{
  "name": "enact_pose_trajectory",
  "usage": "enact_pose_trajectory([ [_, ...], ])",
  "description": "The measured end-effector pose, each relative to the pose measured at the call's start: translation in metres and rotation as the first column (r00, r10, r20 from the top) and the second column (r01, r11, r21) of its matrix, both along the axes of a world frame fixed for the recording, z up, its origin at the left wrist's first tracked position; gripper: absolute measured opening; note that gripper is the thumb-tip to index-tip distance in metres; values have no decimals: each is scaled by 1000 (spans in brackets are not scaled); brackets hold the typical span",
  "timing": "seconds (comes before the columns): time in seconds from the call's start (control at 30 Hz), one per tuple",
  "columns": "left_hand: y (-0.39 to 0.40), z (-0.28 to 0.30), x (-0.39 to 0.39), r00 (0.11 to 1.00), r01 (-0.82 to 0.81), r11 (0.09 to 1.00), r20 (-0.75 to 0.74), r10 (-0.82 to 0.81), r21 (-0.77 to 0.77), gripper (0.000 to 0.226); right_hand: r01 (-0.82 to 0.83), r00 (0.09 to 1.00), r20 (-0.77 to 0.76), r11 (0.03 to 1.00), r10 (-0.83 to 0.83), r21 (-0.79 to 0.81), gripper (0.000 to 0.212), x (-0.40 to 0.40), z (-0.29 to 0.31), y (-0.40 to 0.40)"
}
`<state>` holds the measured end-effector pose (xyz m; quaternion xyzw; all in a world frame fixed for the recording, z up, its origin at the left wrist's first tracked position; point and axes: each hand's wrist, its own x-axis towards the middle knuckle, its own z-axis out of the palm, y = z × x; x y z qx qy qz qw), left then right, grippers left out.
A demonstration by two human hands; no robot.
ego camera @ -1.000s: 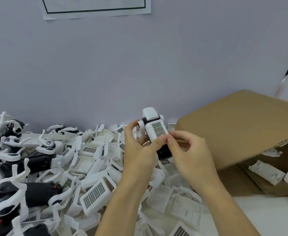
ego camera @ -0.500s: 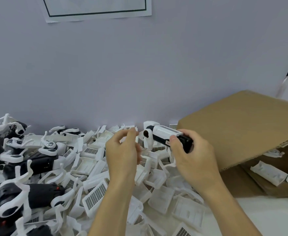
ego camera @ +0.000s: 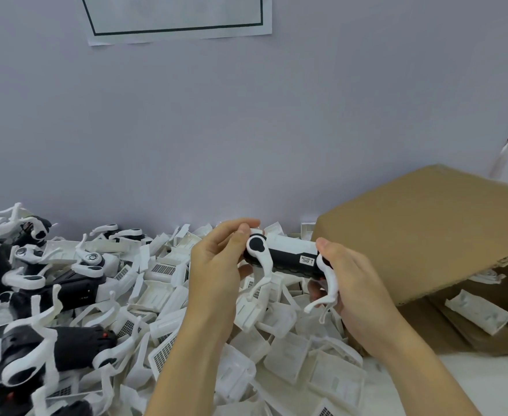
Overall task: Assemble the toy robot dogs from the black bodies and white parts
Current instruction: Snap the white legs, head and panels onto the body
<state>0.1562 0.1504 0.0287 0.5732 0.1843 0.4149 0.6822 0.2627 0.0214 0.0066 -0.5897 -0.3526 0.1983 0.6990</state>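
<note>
Dozens of loose white parts (ego camera: 279,349) lie heaped on the table nearest the person, many of them ribbed cover plates, so by the look of it a good deal of assembly is left. Above that heap both hands hold one toy dog (ego camera: 285,258) level in the air: the left hand (ego camera: 216,265) curls round its head end, thumb and fingertips pinching near the round black joint, and the right hand (ego camera: 354,283) grips the tail end with a white leg (ego camera: 326,292) hanging beneath its fingers. This dog shows a black body with a white back plate and at least two legs fitted; I judge it close to done, though its far side is hidden. To the left, a pile of black-bodied dogs (ego camera: 36,295) with white legs already on suggests the finished batch, and it runs off the frame's edge. To the right, a tipped cardboard box (ego camera: 420,229) sits close to the right hand and holds more white pieces, leaving little free room on that side. Behind everything stands the wall (ego camera: 246,130), so open space for moving is mostly upward and toward the person.
</note>
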Motion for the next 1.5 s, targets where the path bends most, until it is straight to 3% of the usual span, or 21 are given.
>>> enact_pose_trajectory([
  [0.2, -2, 0, 0, 995, 14, 999, 96, -9, -51, 28, 35, 993, 111, 988, -52, 151, 41, -3, 3, -6],
  [0.43, 4, 0, -1, 976, 104, 964, 213, -51, -245, 30, -22, 947, 321, 989, -27, 148, 54, -9, 14, -10],
  [0.53, 6, -1, -2, 961, 152, 939, 269, -67, -309, 36, 63, 857, 507, 995, -94, 77, 52, -11, 16, -10],
  [0.67, 7, -2, 0, 949, 98, 923, 314, 26, -373, 40, 167, 710, 689, 985, -146, 37, 52, -16, 17, -5],
  [0.8, 6, -2, -2, 931, 50, 905, 348, 110, -422, 37, 228, 585, 788, 971, -194, 70, 49, -27, 17, 3],
  [0.9, 5, -1, -2, 933, 31, 907, 338, 125, -421, 33, 239, 552, 807, 967, -208, 86, 49, -28, 16, 5],
  [1.0, 2, 1, -1, 947, 23, 928, 305, 99, -372, 26, 209, 673, 707, 973, -219, 102, 45, -24, 11, 5],
  [1.1, 2, 0, -1, 975, 8, 965, 218, 50, -261, 24, 214, 875, 412, 966, -256, 146, 37, -20, 8, 4],
  [1.17, 4, -2, -2, 989, -29, 992, 139, 47, -127, 21, 255, 938, 187, 947, -291, 194, 30, -15, 10, 1],
  [1.27, 0, 0, -3, 996, 0, 1000, 85, -2, 32, 25, 271, 962, -69, 946, -263, 176, 39, -11, 16, -4],
  [1.37, -4, 4, -1, 995, 31, 995, 96, -40, 94, 14, 169, 931, -345, 979, -120, 116, 54, -11, 19, -1],
  [1.5, -5, 6, 0, 995, 7, 990, 99, -21, 138, 13, 101, 874, -485, 989, -35, 111, 48, -11, 16, 2],
])
